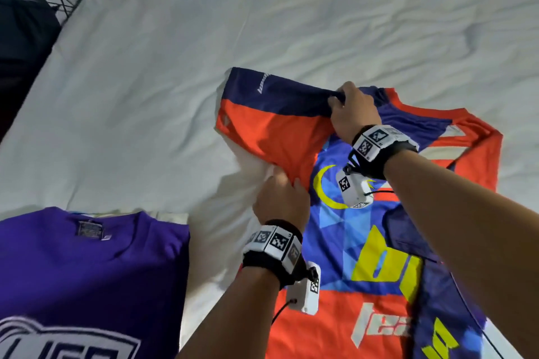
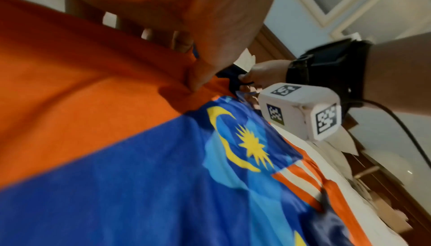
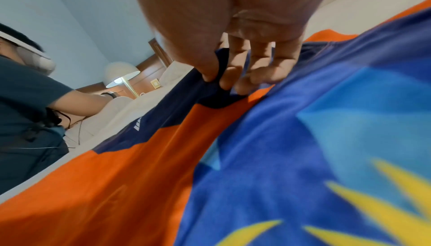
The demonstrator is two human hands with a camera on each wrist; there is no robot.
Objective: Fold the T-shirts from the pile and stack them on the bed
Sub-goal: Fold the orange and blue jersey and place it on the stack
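Orange jersey [image 1: 335,242] lay on the bed [image 1: 145,96]. Left hand [image 1: 281,202] and right hand [image 1: 354,111] pinched its left sleeve [image 1: 268,114]; sleeve fold under way, apparently. Next: lay it inward, flat.

Jersey [image 1: 344,236] in orange, blue and navy — thin, smooth synthetic-looking cloth with a slight sheen, printed graphics flat and matt. Purple T-shirt [image 1: 87,265] of softer, matt knit cloth; bedsheet [image 1: 233,17] white, matt, finely wrinkled. Wrist camera housings [image 1: 354,191] of smooth white plastic — straps black, matt fabric.
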